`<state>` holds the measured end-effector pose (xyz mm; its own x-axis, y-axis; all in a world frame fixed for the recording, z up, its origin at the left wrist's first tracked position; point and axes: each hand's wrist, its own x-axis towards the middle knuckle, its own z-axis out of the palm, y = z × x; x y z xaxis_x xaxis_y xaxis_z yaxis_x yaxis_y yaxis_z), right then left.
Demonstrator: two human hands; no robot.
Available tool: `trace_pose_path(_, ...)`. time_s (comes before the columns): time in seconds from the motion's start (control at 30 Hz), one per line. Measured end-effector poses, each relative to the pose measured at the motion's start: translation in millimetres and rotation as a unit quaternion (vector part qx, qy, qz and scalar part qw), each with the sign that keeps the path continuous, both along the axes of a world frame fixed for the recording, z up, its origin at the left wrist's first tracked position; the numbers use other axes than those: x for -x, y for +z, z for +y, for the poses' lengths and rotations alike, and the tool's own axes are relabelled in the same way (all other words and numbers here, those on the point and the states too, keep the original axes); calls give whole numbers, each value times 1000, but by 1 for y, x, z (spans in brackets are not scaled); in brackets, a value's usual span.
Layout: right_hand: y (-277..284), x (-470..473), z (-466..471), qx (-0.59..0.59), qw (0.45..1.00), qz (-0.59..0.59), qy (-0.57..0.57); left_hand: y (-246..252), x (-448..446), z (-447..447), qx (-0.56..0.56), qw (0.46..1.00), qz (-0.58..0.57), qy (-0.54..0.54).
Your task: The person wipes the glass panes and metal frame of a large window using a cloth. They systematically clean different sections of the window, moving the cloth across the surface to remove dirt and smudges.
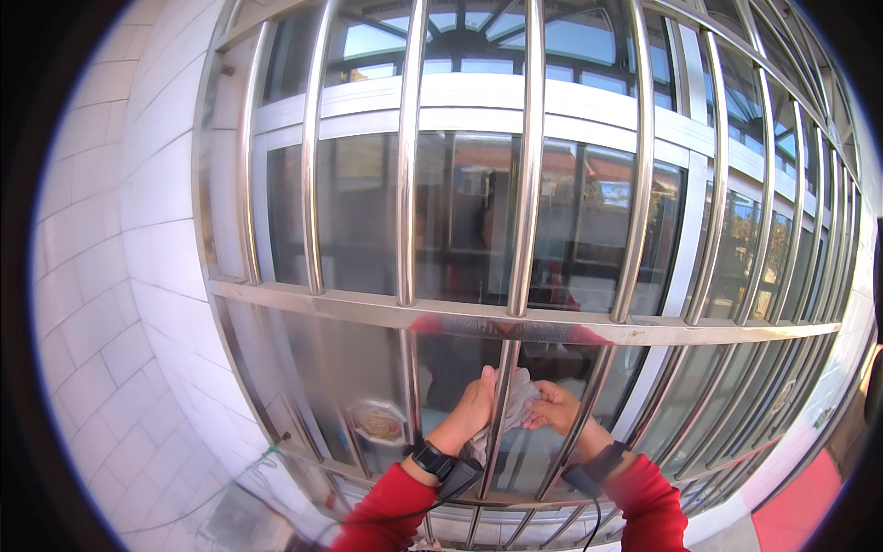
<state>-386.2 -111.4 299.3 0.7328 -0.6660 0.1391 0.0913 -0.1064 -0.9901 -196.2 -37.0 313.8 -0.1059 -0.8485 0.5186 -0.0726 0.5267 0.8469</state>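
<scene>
A crumpled grey cloth [519, 407] lies against a vertical stainless-steel bar [498, 422] of a window grille, below the grille's middle rail. My left hand [472, 407] grips the cloth from the bar's left side, thumb pointing up; its other fingers are partly hidden. On the right side of the same bar, my right hand [557, 408] pinches the cloth between thumb and fingers. Part of the cloth hangs down below my left hand. Whether the cloth goes fully around the bar cannot be seen.
The flat middle rail [310, 307] crosses just above my hands. Behind the bars are window panes [455, 221] with reflections. White tiled wall [172, 276] stands at left, with a thin green cord [227, 481] tied at the grille's lower corner. Black cables [407, 514] hang by my wrists.
</scene>
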Motion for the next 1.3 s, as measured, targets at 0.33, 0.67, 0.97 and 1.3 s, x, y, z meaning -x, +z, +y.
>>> trace_pose_path(0.33,72,9,-10,305,875,-156,-341,-8,-5,33,90,994,1,62)
trace_pose_path(0.67,-18,14,-1,289,929,38,-227,-43,-10,60,41,997,-52,49)
trace_pose_path(0.97,-133,16,-13,33,974,148,-170,-117,-21,85,-90,993,-70,28)
trace_pose_path(1.3,-25,-5,-13,-53,979,-196,-10,-128,-17,70,-37,995,-44,82)
